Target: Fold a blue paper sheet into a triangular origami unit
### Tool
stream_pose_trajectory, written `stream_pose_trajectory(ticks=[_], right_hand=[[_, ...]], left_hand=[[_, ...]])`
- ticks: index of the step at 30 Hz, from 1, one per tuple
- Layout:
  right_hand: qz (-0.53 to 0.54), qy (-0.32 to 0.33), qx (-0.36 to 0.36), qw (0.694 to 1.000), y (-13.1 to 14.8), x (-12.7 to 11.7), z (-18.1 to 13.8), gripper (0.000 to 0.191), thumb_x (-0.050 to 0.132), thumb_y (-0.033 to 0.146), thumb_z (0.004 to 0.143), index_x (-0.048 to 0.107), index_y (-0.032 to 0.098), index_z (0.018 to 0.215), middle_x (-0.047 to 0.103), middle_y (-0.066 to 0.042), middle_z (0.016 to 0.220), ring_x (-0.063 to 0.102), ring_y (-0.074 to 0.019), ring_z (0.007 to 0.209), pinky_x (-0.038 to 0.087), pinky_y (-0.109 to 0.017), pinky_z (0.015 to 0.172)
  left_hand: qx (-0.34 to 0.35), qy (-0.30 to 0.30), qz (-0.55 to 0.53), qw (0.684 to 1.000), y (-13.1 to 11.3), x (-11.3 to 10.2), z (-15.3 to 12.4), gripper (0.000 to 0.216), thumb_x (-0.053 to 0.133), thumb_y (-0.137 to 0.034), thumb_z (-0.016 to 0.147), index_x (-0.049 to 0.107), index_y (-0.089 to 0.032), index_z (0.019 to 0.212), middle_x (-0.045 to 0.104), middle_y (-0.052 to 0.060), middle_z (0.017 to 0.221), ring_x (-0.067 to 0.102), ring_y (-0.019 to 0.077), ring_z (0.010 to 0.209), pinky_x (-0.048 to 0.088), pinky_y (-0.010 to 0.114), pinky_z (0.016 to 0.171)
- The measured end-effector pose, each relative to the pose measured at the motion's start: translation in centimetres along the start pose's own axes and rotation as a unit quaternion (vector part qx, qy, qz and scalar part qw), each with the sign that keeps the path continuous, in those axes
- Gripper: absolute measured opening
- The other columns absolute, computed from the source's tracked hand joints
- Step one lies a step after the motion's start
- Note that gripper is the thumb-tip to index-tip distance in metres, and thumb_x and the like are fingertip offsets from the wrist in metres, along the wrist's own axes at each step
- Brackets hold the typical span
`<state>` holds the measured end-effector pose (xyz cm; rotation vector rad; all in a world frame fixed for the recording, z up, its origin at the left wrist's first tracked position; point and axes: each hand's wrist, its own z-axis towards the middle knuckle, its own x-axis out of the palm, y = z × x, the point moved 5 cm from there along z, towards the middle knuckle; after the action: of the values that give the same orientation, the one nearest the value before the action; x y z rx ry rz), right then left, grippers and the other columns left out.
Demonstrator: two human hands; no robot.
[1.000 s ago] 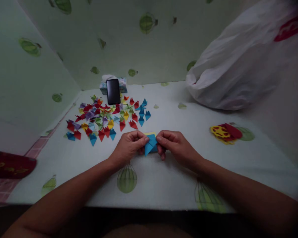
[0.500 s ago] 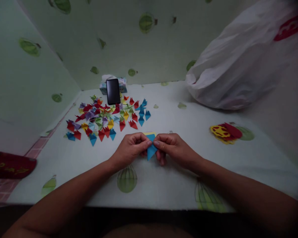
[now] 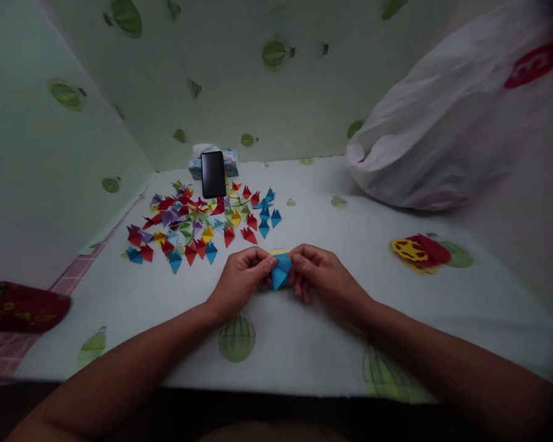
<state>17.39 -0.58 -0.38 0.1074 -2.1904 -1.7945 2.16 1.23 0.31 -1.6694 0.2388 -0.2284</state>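
On the far left, a dark red pouch (image 3: 23, 305) lies at the edge of the bench (image 3: 304, 344). Further in, a spread of small folded paper pieces (image 3: 198, 224) in red, blue, yellow, purple and green covers the bench, and behind them a black phone (image 3: 212, 174) leans on a tissue box (image 3: 228, 161).

In the middle, the left hand (image 3: 239, 279) is closed in a pinch on the left side of a blue folded paper (image 3: 281, 272). The paper sits exactly between the two hands, low over the bench, with its pointed tip directed down toward the person, so its long axis runs away from the body and not from side to side. The right hand (image 3: 320, 275) pinches the right side of the same paper. Both hands are equally near; the fingertips almost meet over the fold. A yellow sheet (image 3: 279, 252) shows just behind the paper.

To the right lie a red and yellow paper stack (image 3: 419, 250) and, further back, a white plastic bag (image 3: 442, 123).
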Motion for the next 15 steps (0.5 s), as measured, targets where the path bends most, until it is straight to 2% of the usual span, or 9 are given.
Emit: stream_pose_trajectory(ticks=[3, 6, 12, 15], right_hand=[[0.000, 0.024, 0.008, 1.000, -0.44, 0.50, -0.07, 0.032, 0.073, 0.045, 0.081, 0.059, 0.017, 0.077, 0.058, 0.004, 0.056, 0.049, -0.0076, 0.042, 0.037, -0.021, 0.040], [-0.017, 0.028, -0.007, 0.999, -0.40, 0.45, -0.06, 0.028, 0.069, 0.040, 0.082, 0.058, 0.017, 0.074, 0.059, 0.003, 0.057, 0.050, -0.0076, 0.045, 0.038, -0.021, 0.044], [-0.076, 0.009, -0.027, 0.997, -0.16, -0.03, 0.03, 0.027, 0.063, 0.040, 0.087, 0.054, 0.018, 0.073, 0.056, 0.004, 0.053, 0.049, -0.0080, 0.044, 0.038, -0.022, 0.045], [-0.052, 0.013, -0.025, 0.998, -0.30, 0.05, 0.00, 0.029, 0.065, 0.043, 0.086, 0.054, 0.019, 0.075, 0.057, 0.004, 0.054, 0.050, -0.0086, 0.045, 0.040, -0.022, 0.046]], left_hand=[[0.006, 0.006, 0.000, 1.000, 0.25, 0.25, -0.25, 0.029, 0.073, -0.039, 0.081, 0.063, -0.014, 0.073, 0.062, -0.001, 0.059, 0.052, 0.0084, 0.052, 0.042, 0.021, 0.053], [0.002, 0.013, -0.002, 1.000, 0.32, 0.38, -0.41, 0.029, 0.073, -0.041, 0.081, 0.063, -0.014, 0.075, 0.063, -0.001, 0.060, 0.053, 0.0088, 0.054, 0.043, 0.021, 0.054], [-0.007, 0.048, 0.012, 0.999, 0.12, 0.48, -0.21, 0.027, 0.072, -0.039, 0.082, 0.064, -0.014, 0.076, 0.064, 0.000, 0.063, 0.056, 0.0095, 0.056, 0.045, 0.022, 0.057], [-0.004, 0.025, 0.017, 1.000, 0.07, 0.16, -0.13, 0.027, 0.072, -0.039, 0.081, 0.063, -0.015, 0.076, 0.063, 0.000, 0.062, 0.055, 0.0099, 0.056, 0.045, 0.023, 0.058]])
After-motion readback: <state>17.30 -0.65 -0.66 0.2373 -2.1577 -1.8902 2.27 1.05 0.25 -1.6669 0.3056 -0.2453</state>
